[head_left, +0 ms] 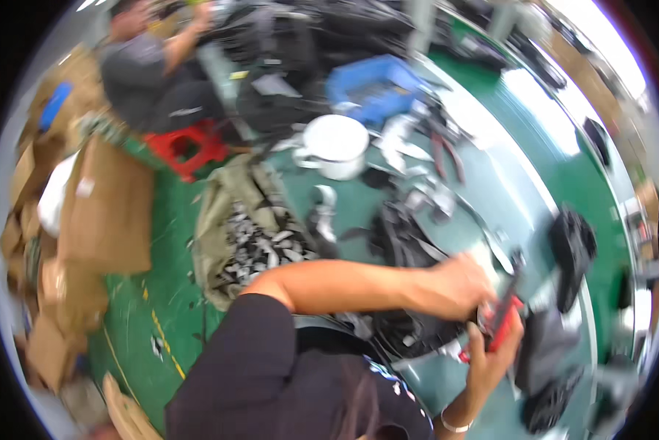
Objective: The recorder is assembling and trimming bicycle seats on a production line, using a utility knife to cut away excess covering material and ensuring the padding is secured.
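My left arm reaches across to the right, and my left hand is closed, its fingertips blurred beside a red tool. Whatever it grips cannot be made out. My right hand is wrapped round the red tool, which has a long dark bar slanting up and away; blur hides its exact kind. Beneath and beside my left forearm lie black fabric pieces with straps. A grey fabric piece lies to the right of my right hand.
A white mug, a blue bin and pliers-like tools stand or lie farther back on the table. An open sack of scraps is at left. A seated person and cardboard boxes are beyond it.
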